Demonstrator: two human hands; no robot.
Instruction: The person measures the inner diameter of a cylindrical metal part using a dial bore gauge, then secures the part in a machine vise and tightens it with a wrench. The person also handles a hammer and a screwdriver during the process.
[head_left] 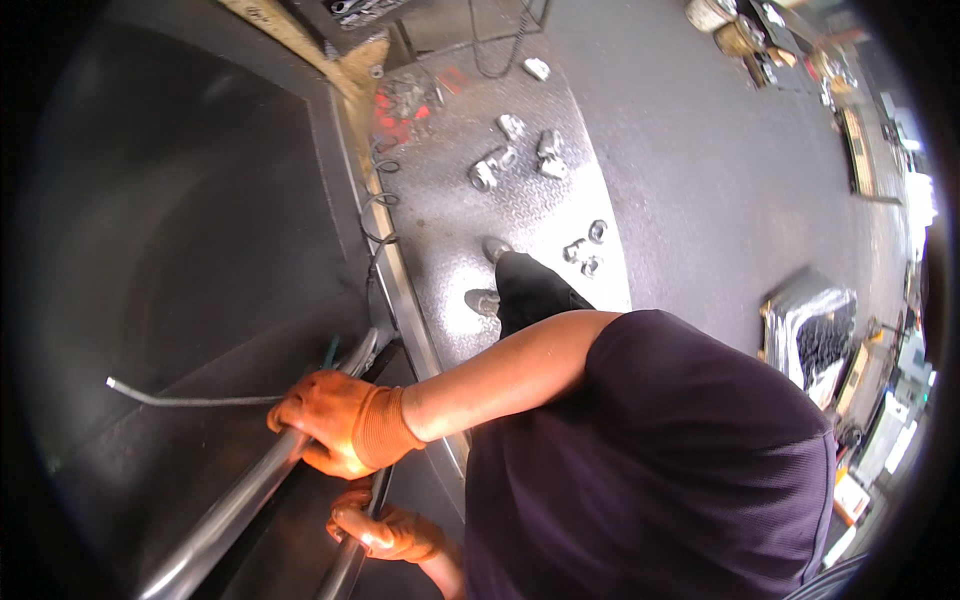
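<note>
My right hand point(345, 420), in an orange glove, is closed around a thick shiny metal tube point(225, 515) that slants from the lower left up past the glove. Below it my left hand point(390, 530), also gloved in orange, grips a second shiny metal bar point(343, 572); whether the two join cannot be seen. A thin bent rod point(190, 402) sticks out to the left from beside my right hand. Both hands are over a dark flat surface point(200, 220), and the fingertips of the right are partly hidden behind the tube.
A metal edge point(405, 300) borders the dark surface, with a coiled cable point(380, 205) along it. My feet stand on a tread-plate platform point(440, 220) scattered with several metal pieces point(550, 155). Farther right sits a plastic-wrapped load of dark parts point(825, 340). Containers point(712, 14) stand at the upper right.
</note>
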